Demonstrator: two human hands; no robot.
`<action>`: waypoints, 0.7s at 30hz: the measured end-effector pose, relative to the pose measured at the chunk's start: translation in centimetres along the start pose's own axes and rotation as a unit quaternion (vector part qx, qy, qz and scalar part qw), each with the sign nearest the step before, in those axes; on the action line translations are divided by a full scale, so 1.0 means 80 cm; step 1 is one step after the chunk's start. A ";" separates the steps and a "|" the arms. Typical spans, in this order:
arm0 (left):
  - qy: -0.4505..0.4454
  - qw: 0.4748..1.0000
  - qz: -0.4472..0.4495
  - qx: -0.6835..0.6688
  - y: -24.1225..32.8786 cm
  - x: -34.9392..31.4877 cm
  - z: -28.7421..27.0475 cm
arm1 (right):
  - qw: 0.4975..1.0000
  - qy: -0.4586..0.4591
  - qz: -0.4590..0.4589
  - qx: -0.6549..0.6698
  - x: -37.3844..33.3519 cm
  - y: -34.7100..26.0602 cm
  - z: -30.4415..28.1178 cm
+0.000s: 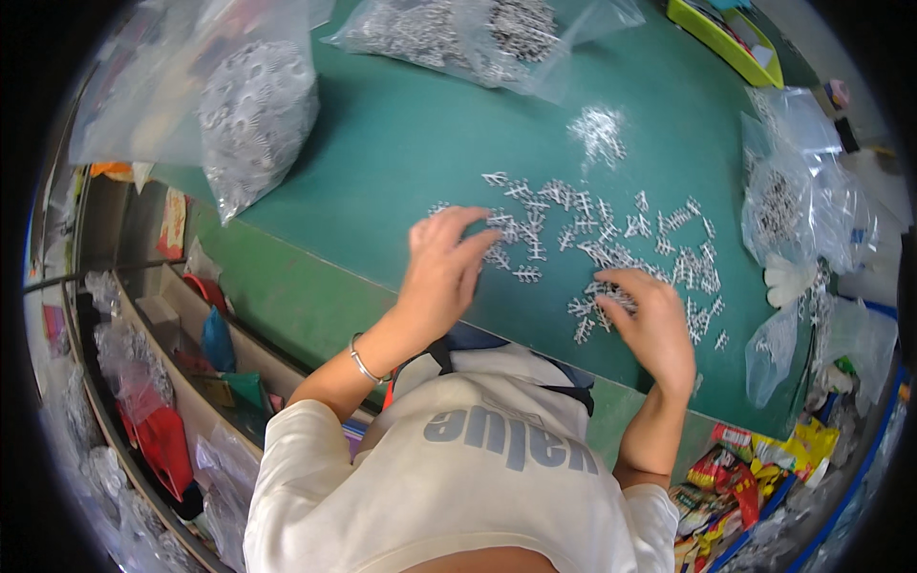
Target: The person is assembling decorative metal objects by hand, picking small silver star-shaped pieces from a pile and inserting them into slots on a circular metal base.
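Small silvery branched pieces (611, 256), shaped like little fir twigs, lie scattered in a loose heap on the green tabletop (401, 124). At the heap's left edge is my left hand (444, 263), with a metal bangle (361, 361) on its wrist. Its thumb and forefinger are apart, their tips touching or just over several pieces. My right hand (657, 325) reaches into the near side of the heap. Its fingers are curved and parted from the thumb, with pieces showing between them. Whether either hand has lifted a piece is not visible.
Clear plastic bags of metal parts stand at the far left (253, 124), far middle (458, 38) and right (778, 205). A yellow-green bin (731, 38) sits at the far right. Left of the table are shelf compartments (181, 325); colourful snack packets (735, 468) lie at lower right.
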State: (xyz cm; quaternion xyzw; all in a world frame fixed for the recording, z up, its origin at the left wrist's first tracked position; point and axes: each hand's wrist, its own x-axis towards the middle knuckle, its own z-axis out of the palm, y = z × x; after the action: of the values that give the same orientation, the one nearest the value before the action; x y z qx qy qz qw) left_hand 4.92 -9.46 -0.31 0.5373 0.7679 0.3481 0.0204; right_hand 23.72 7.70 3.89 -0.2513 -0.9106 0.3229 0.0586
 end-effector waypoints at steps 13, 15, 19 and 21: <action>-0.199 0.966 0.130 -0.104 0.077 0.014 0.040 | 0.955 0.187 0.227 -0.037 -0.062 0.032 -0.032; -0.222 0.958 0.154 -0.097 0.084 0.012 0.047 | 0.940 0.233 0.243 -0.060 -0.073 0.051 -0.033; -0.203 0.966 0.139 -0.084 0.088 0.009 0.058 | 0.934 0.260 0.235 -0.065 -0.093 0.073 -0.043; -0.158 0.980 0.114 -0.047 0.080 0.015 0.057 | 0.923 0.284 0.254 -0.059 -0.097 0.082 -0.046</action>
State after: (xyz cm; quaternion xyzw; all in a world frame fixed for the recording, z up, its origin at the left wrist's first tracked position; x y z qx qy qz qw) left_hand 11.44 -4.99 0.18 0.6677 0.6716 0.2951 0.1269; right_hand 34.23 10.31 3.16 -0.5579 -0.7790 0.1882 0.2157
